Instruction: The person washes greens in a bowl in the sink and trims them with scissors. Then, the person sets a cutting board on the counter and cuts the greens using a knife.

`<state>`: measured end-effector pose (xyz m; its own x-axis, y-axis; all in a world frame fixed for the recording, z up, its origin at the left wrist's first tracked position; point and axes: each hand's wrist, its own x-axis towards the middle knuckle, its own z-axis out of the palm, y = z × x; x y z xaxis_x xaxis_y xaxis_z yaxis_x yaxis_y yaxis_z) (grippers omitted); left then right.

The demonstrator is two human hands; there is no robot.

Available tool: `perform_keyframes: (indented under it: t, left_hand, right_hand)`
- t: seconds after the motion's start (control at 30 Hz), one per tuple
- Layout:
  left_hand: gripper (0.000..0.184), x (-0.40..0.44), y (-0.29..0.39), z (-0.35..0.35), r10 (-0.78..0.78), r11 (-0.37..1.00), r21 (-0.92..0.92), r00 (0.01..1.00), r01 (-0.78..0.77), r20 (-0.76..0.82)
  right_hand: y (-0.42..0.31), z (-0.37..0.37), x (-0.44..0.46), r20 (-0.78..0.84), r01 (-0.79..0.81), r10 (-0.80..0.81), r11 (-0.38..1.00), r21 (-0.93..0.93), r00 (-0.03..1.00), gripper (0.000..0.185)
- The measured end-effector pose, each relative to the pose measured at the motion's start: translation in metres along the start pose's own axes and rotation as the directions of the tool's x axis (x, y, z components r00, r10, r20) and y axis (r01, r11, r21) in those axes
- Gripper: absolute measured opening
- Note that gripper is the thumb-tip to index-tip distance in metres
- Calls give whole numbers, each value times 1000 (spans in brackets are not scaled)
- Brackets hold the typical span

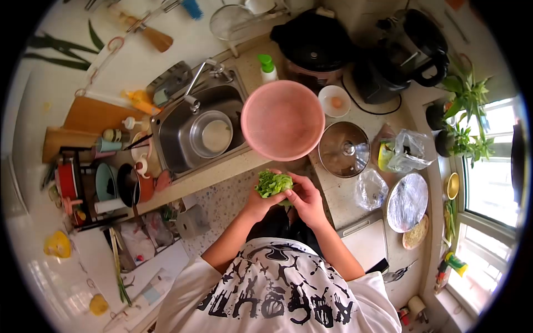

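Observation:
A bunch of green leafy vegetable (272,183) is held between both hands, just in front of the body. My left hand (260,204) is wrapped round its lower left side. The fingers of my right hand (303,197) press on its right side. Just beyond the hands, a large pink basin (283,120) sits at the counter's edge, and nothing shows inside it. To its left, a metal bowl (211,134) rests in the steel sink (172,145) below the faucet (192,102).
Right of the basin are a white bowl with an egg (335,101), a glass-lidded pot (344,150), plastic bags (411,151) and a foil-covered plate (407,202). A black cooker (313,41) and a soap bottle (267,69) stand behind. Pans and bowls (106,183) crowd the left counter.

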<state>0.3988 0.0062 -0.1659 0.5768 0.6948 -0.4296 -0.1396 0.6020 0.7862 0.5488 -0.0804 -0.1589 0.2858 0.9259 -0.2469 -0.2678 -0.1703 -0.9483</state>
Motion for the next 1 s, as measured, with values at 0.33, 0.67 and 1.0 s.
perform_keyframes:
  t: [0.33,0.67,1.0]
  left_hand:
    - [52,-81,5,-61,75,909,-365,938,-204,-339]
    - [48,-148,7,-158,217,920,-166,814,-355,-539]
    - [54,-205,58,-253,339,836,546,832,-51,-440]
  right_hand:
    - [33,46,-20,169,-200,193,980,23,967,35]
    - [60,107,-11,265,-251,283,957,-149,922,20]
    - [123,199,-22,206,-179,242,942,-284,948,21]
